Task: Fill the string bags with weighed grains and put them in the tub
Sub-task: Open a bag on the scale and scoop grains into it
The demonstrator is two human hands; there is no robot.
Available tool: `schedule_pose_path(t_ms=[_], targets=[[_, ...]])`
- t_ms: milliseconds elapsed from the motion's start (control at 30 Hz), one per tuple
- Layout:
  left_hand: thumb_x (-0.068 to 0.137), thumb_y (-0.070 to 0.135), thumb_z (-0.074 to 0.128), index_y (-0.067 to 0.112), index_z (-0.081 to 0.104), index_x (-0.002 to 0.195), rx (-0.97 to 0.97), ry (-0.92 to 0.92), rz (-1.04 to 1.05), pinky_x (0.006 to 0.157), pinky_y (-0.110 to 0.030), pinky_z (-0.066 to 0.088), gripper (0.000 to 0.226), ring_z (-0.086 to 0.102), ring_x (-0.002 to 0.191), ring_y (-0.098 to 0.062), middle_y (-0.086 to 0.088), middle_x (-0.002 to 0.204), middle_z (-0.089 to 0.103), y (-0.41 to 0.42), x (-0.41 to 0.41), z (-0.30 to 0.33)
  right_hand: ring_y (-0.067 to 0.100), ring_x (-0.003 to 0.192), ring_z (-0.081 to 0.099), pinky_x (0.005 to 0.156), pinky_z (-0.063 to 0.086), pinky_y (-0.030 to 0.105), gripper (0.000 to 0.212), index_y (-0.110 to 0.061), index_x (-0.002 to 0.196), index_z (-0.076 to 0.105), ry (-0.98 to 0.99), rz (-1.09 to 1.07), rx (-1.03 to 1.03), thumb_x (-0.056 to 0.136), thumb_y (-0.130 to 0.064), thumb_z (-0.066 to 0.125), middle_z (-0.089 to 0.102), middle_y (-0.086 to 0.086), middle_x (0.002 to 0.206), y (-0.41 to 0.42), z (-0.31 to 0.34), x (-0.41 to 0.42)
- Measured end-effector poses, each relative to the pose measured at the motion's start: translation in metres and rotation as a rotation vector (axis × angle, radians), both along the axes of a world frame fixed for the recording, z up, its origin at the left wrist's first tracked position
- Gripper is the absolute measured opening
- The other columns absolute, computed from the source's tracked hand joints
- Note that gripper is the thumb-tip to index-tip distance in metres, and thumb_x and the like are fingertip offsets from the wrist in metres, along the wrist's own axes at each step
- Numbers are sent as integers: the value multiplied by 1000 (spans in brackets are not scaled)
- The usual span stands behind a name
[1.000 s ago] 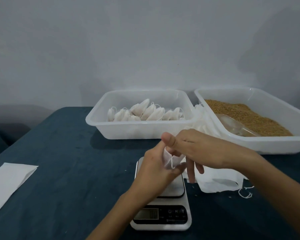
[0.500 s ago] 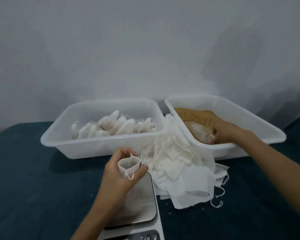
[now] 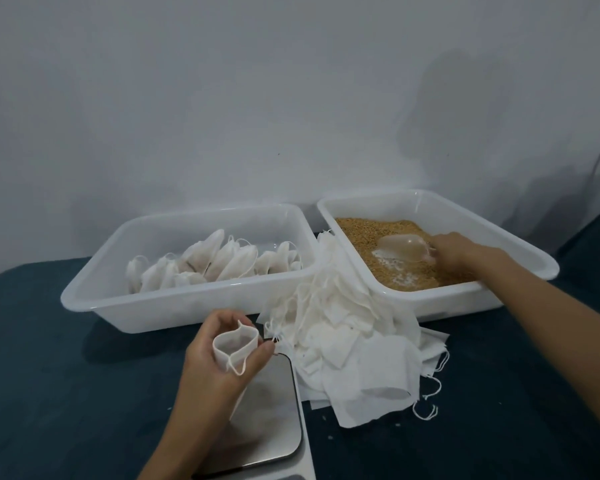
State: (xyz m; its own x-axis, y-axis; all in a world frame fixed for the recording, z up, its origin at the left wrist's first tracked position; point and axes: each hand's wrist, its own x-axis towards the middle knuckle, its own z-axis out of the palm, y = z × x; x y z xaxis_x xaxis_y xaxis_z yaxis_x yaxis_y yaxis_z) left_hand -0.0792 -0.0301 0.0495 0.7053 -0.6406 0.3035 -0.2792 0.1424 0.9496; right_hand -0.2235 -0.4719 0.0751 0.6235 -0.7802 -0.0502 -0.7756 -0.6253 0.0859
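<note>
While the left hand point(image 3: 219, 362) pinches an empty string bag point(image 3: 235, 345) open-mouthed over the scale point(image 3: 267, 424), its fingers point(image 3: 222, 318) curled round it, the right hand point(image 3: 456, 251) grips the clear scoop point(image 3: 404, 249) down in the grains point(image 3: 371, 230). Filled bags point(image 3: 215, 261) sit in the tub point(image 3: 187, 306) just past the left fingers, with spare bags point(image 3: 354, 341) piled on the bench point(image 3: 66, 375) between the hands.

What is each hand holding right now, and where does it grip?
The left hand pinches an open string bag by its mouth rim. The right hand grips the clear scoop by its handle end, in the grain tub.
</note>
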Motion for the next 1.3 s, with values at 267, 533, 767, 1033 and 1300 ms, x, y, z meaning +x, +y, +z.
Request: schedule_pose_path(t_ms=[267, 533, 767, 1033, 1300], targets=[[79, 7, 82, 4, 58, 98, -19, -4, 19, 63, -22, 51, 30, 63, 69, -13, -10, 80, 68, -2, -2, 0, 25, 96, 60, 91, 50, 39, 15, -11, 114, 56, -32, 65, 19, 103, -19, 49, 64, 11, 110, 3, -2, -1], [69, 26, 81, 9, 60, 96, -32, -3, 35, 63, -20, 52, 39, 64, 70, -12, -5, 80, 69, -1, 0, -2, 22, 89, 60, 84, 49, 37, 30, -9, 112, 59, -107, 53, 75, 109, -28, 36, 64, 8, 101, -2, -4, -3], [68, 26, 82, 9, 60, 96, -39, -11, 44, 61, -20, 52, 39, 63, 68, -11, -6, 80, 69, -2, 2, -4, 23, 95, 57, 86, 50, 37, 22, -15, 114, 56, -150, 96, -95, 93, -20, 63, 61, 7, 108, -2, 1, -4], [79, 7, 83, 10, 60, 95, -11, -49, 53, 58, -18, 51, 28, 63, 66, -8, -1, 77, 68, -2, 4, -9, 18, 83, 50, 69, 42, 30, 28, -17, 92, 53, -59, 269, -73, 81, 8, 61, 55, -3, 91, 17, 10, 2], [71, 22, 81, 8, 59, 97, -46, -32, 54, 60, -16, 51, 37, 63, 66, -6, -1, 78, 69, -2, 2, -6, 15, 86, 52, 69, 39, 23, 27, -26, 81, 53, -75, 332, 205, 84, -7, 72, 59, -3, 93, 28, 25, -32]])
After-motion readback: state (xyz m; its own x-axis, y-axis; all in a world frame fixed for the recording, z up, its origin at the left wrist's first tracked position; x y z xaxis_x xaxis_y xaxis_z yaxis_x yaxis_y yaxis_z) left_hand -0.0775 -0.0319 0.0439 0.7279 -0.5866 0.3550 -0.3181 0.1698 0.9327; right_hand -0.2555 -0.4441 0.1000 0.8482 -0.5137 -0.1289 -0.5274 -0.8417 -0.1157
